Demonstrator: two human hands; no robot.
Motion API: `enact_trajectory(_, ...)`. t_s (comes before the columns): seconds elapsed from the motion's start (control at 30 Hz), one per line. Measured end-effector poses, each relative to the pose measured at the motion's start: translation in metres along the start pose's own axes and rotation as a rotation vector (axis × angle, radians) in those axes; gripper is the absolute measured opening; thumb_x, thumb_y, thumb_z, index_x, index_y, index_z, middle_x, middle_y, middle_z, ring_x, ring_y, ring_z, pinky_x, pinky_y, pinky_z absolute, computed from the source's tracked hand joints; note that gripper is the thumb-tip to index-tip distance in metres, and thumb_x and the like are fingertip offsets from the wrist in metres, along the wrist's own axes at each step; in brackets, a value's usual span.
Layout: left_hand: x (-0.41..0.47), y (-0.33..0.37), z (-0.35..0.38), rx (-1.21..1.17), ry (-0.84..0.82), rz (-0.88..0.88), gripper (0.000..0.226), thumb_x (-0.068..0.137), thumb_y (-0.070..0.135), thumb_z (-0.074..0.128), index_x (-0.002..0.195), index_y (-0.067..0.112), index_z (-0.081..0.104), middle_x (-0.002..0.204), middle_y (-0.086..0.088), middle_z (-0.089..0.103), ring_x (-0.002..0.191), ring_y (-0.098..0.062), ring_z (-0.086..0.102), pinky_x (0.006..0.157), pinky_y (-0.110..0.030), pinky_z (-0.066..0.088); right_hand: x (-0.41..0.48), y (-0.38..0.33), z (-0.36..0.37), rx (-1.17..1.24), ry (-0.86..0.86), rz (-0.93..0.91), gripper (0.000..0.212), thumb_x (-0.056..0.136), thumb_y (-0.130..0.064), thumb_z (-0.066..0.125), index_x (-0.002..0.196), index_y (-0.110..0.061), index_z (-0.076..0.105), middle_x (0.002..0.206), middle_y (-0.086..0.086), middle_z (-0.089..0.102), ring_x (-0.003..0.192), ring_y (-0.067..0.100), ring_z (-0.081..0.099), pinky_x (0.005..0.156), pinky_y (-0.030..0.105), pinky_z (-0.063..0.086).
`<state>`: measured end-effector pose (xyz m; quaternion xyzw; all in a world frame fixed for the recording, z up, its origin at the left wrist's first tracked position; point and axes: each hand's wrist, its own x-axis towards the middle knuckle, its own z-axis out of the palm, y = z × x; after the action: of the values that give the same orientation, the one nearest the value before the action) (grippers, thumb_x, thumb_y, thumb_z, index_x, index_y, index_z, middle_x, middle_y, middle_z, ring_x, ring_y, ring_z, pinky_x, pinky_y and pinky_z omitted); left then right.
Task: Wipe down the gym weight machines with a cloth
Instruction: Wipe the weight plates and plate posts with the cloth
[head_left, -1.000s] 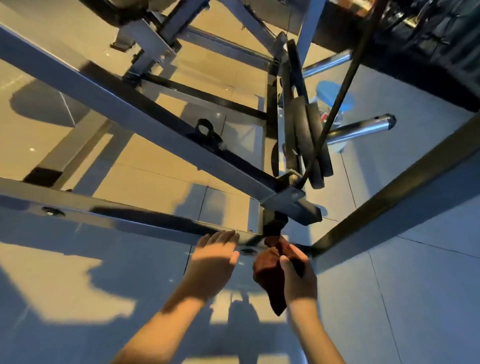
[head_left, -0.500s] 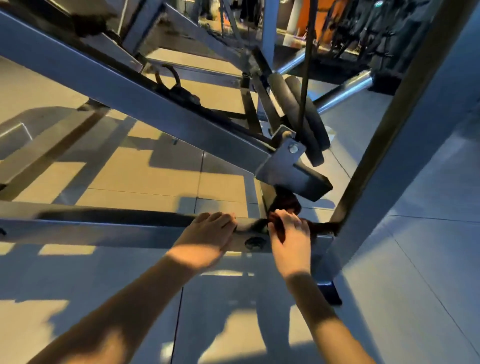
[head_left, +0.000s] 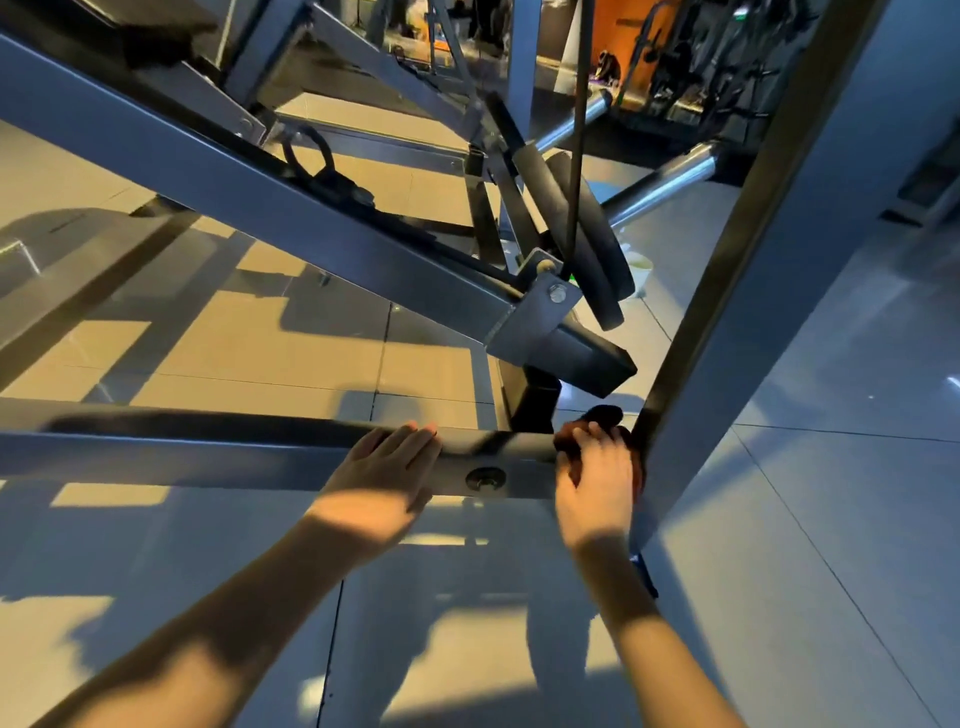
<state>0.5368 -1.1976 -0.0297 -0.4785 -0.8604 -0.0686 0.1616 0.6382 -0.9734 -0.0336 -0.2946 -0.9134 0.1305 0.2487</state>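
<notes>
The person's left hand and right hand are bare, and so are both forearms as far as the lower edge of the view. The left forearm appears long and slender, widening toward the elbow; the right forearm is narrow at the wrist. Bands of warm sunlight and cool shadow cross the wrists and arms. The fingers of the left hand are slim

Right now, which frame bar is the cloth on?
The low horizontal bar, where the right hand holds the cloth; the sloping bar above is untouched.
</notes>
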Motion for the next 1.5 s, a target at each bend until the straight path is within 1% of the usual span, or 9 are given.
enact_trajectory(0.17,-0.002,-0.001,0.007,0.016,0.063,0.029,0.045,0.082,0.032,0.061,0.116,0.003,0.065,0.117,-0.012,0.065,0.106,-0.03,0.065,0.088,-0.044,0.052,-0.016,-0.039,0.01,0.039,-0.215,-0.259,0.04,0.096,-0.034,0.054,0.131,-0.015,0.058,0.138,0.007,0.052,0.133,0.03,0.041,0.115,0.042,0.025)
enact_trajectory(0.23,-0.004,-0.008,0.007,0.025,0.063,0.07,0.045,0.085,0.03,0.059,0.12,0.003,0.063,0.121,-0.012,0.063,0.108,-0.029,0.063,0.09,-0.043,0.052,-0.011,-0.022,0.009,-0.022,-0.145,-0.348,0.044,0.093,-0.043,0.045,0.124,-0.017,0.062,0.131,0.006,0.058,0.124,0.031,0.051,0.107,0.045,0.037)
enact_trajectory(0.4,-0.012,-0.015,-0.003,0.012,0.073,0.056,0.044,0.087,0.03,0.053,0.121,0.004,0.064,0.122,-0.01,0.064,0.109,-0.027,0.064,0.089,-0.042,0.053,-0.021,-0.042,0.021,-0.002,-0.067,-0.128,0.051,0.082,-0.045,0.041,0.114,-0.013,0.065,0.12,0.013,0.061,0.121,0.037,0.05,0.108,0.048,0.032)
enact_trajectory(0.63,-0.026,-0.035,-0.011,-0.006,0.038,0.107,0.051,0.09,0.033,0.038,0.123,0.002,0.062,0.125,-0.012,0.063,0.113,-0.026,0.062,0.096,-0.038,0.049,-0.024,-0.058,0.026,0.01,-0.268,-0.485,0.056,0.087,-0.041,0.035,0.136,-0.02,0.052,0.14,0.005,0.052,0.13,0.03,0.047,0.109,0.041,0.027)
enact_trajectory(0.8,-0.046,-0.056,-0.017,-0.062,0.031,0.061,0.063,0.103,0.042,0.013,0.129,0.005,0.057,0.132,-0.01,0.057,0.12,-0.023,0.057,0.1,-0.039,0.047,-0.027,-0.07,0.036,0.039,-0.233,-0.426,0.053,0.088,-0.042,0.042,0.139,-0.026,0.041,0.142,0.004,0.045,0.135,0.028,0.035,0.113,0.04,0.02)
enact_trajectory(1.03,-0.068,-0.09,-0.031,0.009,-0.033,-0.112,0.054,0.092,0.038,0.031,0.127,0.007,0.058,0.127,-0.009,0.062,0.111,-0.027,0.063,0.088,-0.04,0.05,-0.021,-0.111,0.049,0.039,-0.197,-0.781,0.051,0.087,-0.046,0.05,0.13,-0.019,0.049,0.128,0.005,0.056,0.118,0.027,0.053,0.095,0.044,0.048)
enact_trajectory(1.17,-0.078,-0.101,-0.034,0.048,-0.063,-0.15,0.052,0.088,0.035,0.038,0.127,0.008,0.059,0.128,-0.009,0.061,0.113,-0.026,0.062,0.089,-0.042,0.051,-0.012,-0.085,0.049,-0.022,-0.106,-0.722,0.055,0.081,-0.054,0.045,0.129,-0.028,0.044,0.131,-0.002,0.052,0.123,0.028,0.044,0.097,0.046,0.043)
enact_trajectory(1.3,-0.087,-0.105,-0.035,0.029,-0.079,-0.173,0.054,0.088,0.035,0.034,0.128,0.009,0.058,0.132,-0.008,0.059,0.117,-0.024,0.06,0.092,-0.041,0.05,-0.021,-0.12,0.063,-0.066,-0.05,-0.731,0.049,0.082,-0.05,0.041,0.115,-0.016,0.05,0.108,0.011,0.063,0.095,0.034,0.063,0.079,0.042,0.053)
enact_trajectory(1.5,-0.098,-0.114,-0.04,0.03,-0.057,-0.22,0.055,0.094,0.04,0.032,0.125,0.006,0.061,0.13,-0.01,0.06,0.114,-0.026,0.061,0.092,-0.04,0.048,-0.029,-0.175,0.072,-0.01,-0.194,-0.872,0.054,0.088,-0.05,0.039,0.128,-0.016,0.053,0.124,0.009,0.058,0.108,0.029,0.059,0.088,0.042,0.05)
